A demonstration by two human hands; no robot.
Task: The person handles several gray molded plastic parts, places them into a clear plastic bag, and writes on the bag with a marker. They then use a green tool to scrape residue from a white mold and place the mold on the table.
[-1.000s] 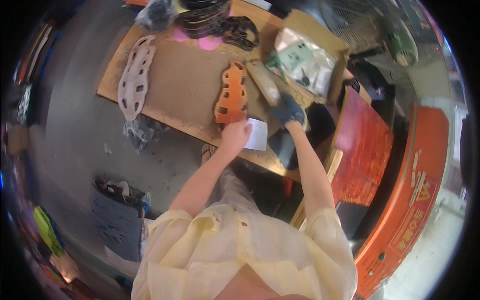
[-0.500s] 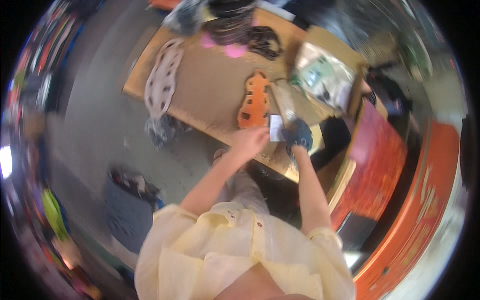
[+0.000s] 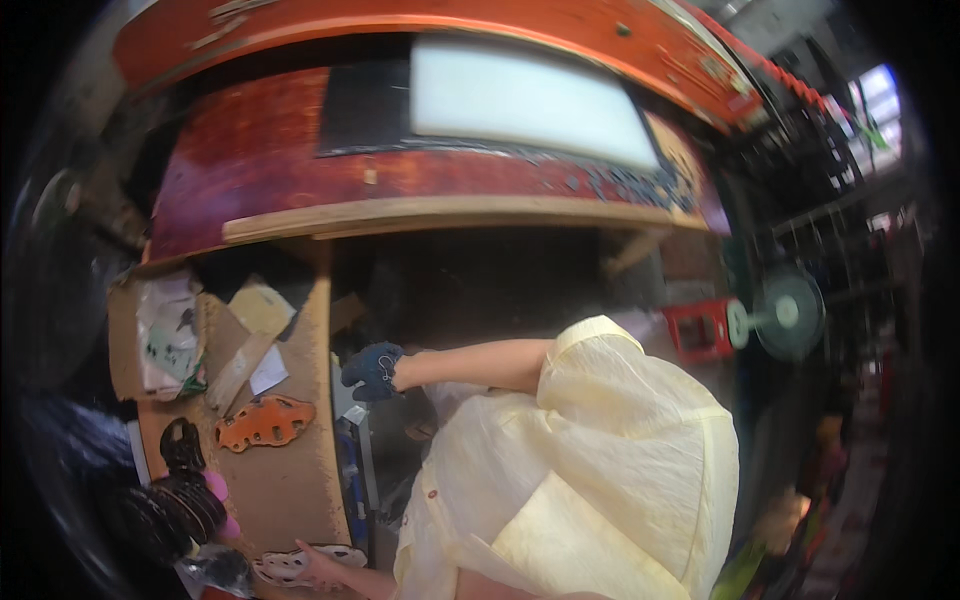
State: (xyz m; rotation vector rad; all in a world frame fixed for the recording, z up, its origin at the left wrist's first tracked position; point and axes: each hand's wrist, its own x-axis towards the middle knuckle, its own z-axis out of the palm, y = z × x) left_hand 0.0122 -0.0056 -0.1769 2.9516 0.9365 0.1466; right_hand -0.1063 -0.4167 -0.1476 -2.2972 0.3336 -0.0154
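My left hand [image 3: 325, 570] is at the table's lower end, its fingers around the near edge of a pale, wavy-edged, sole-shaped piece with cut-out holes [image 3: 283, 567]. That piece lies at the edge of the brown-topped table [image 3: 290, 488]. A dark blue glove covers my right hand [image 3: 372, 372], which hangs just past the table edge. Its fingers are too blurred to read, and nothing shows in it. An orange piece of similar shape, with holes [image 3: 265, 424], lies on the table. Beside it are a white paper slip [image 3: 268, 371] and a pale flat strip [image 3: 240, 375].
An open cardboard box [image 3: 125, 340] holds plastic bags. Dark stacked rings [image 3: 185, 508] and pink round pieces [image 3: 216, 485] crowd the table's far side. A red-topped bench [image 3: 240, 150] carries a white board [image 3: 530, 100]. A fan [image 3: 790, 312] stands to the right.
The view has swung round strongly as my body turned. My left hand has gone from beside the orange piece to the pale piece. My gloved right hand has left the pale strip.
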